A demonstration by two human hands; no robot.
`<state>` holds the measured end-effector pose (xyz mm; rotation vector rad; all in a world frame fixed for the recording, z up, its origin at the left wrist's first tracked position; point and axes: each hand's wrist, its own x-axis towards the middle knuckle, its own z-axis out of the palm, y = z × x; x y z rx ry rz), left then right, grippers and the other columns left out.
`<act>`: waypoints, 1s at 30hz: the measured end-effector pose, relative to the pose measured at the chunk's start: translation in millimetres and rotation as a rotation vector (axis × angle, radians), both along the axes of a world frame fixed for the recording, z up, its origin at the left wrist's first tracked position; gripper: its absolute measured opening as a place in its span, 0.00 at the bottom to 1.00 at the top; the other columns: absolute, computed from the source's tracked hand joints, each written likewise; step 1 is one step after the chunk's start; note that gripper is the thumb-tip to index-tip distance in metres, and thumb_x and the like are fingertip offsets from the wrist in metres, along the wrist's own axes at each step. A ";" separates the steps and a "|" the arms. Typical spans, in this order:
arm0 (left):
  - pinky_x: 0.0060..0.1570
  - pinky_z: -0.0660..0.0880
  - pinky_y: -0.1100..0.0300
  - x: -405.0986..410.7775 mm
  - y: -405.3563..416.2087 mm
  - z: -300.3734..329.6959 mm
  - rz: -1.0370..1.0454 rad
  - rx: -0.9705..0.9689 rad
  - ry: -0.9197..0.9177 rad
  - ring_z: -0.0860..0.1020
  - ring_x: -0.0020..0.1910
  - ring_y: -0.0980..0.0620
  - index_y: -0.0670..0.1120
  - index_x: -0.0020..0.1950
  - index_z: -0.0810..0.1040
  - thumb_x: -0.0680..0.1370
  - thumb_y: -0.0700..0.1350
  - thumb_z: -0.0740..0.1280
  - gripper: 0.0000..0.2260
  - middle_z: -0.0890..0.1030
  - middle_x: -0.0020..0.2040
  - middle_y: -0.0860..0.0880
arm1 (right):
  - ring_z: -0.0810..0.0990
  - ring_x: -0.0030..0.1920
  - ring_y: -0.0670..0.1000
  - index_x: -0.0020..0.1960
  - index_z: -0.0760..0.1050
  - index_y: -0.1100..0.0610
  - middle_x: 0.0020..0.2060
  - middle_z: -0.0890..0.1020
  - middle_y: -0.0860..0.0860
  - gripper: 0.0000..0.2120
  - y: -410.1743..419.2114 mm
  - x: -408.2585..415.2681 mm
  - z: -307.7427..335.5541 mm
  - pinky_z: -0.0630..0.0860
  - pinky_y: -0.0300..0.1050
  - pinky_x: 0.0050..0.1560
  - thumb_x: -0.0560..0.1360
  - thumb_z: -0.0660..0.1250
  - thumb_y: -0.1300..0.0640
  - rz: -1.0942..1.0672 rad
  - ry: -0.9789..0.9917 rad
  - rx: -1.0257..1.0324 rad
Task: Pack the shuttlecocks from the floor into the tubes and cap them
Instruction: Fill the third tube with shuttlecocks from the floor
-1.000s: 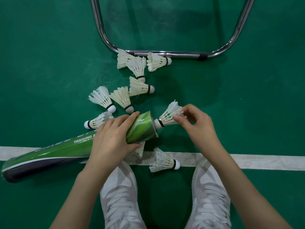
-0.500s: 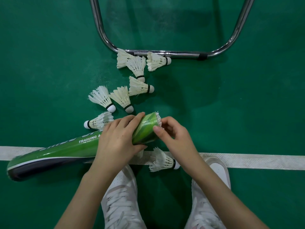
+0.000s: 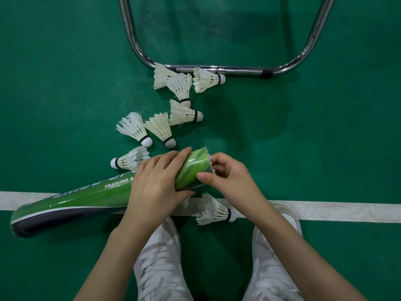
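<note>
Two hands at the open mouth of a green shuttlecock tube [image 3: 86, 198] above a green court floor [image 3: 325, 148]

Nearest the camera, two white shoes [image 3: 160, 266] stand just behind a white court line [image 3: 336, 211]; one shuttlecock [image 3: 213, 210] lies on that line between them. The left hand [image 3: 156, 187] grips the tube near its mouth, fingers curled over it, while the tube slants down to the left across the line. The right hand [image 3: 230, 179] is at the rim, thumb on the tube's outer wall and fingers curled over feather tips [image 3: 210, 158] that just protrude from the mouth. Beyond the tube lie seven loose shuttlecocks [image 3: 160, 129], the farthest three against a bent chrome tube frame [image 3: 217, 69]
</note>
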<state>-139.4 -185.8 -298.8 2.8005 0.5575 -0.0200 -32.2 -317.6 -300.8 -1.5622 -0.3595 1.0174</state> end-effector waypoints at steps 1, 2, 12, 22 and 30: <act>0.51 0.71 0.49 -0.3 0.1 -0.4 0.001 0.002 -0.009 0.76 0.53 0.44 0.49 0.69 0.69 0.58 0.55 0.79 0.41 0.78 0.58 0.47 | 0.80 0.43 0.45 0.46 0.76 0.54 0.41 0.83 0.50 0.07 0.3 0.5 -0.6 0.77 0.38 0.49 0.72 0.70 0.64 0.016 0.016 0.010; 0.51 0.71 0.49 -0.6 0.1 -0.6 0.001 0.002 -0.017 0.76 0.53 0.44 0.49 0.69 0.69 0.58 0.54 0.79 0.41 0.78 0.58 0.47 | 0.81 0.44 0.45 0.47 0.76 0.54 0.42 0.83 0.50 0.07 0.4 0.8 -0.8 0.77 0.38 0.49 0.72 0.69 0.64 0.031 0.028 0.018; 0.51 0.69 0.50 -1.8 -0.3 -2.5 0.014 -0.062 -0.020 0.76 0.53 0.45 0.51 0.69 0.69 0.59 0.55 0.78 0.41 0.78 0.58 0.49 | 0.81 0.49 0.45 0.58 0.73 0.59 0.48 0.82 0.52 0.11 0.0 6.2 1.1 0.76 0.38 0.54 0.77 0.61 0.66 0.204 0.113 0.059; 0.55 0.65 0.56 5.1 16.5 2.3 0.014 -0.203 0.086 0.71 0.59 0.51 0.58 0.72 0.59 0.64 0.61 0.73 0.41 0.73 0.64 0.54 | 0.80 0.50 0.46 0.57 0.75 0.60 0.52 0.82 0.55 0.10 12.6 40.6 5.1 0.76 0.38 0.55 0.76 0.65 0.61 0.394 -0.003 -0.044; 0.52 0.67 0.56 9.2 31.5 8.6 0.069 -0.279 0.120 0.70 0.59 0.52 0.62 0.71 0.59 0.64 0.61 0.73 0.39 0.73 0.64 0.56 | 0.78 0.44 0.46 0.52 0.76 0.58 0.46 0.81 0.51 0.08 39.3 90.1 -4.2 0.75 0.38 0.51 0.77 0.63 0.55 0.424 -0.388 -0.253</act>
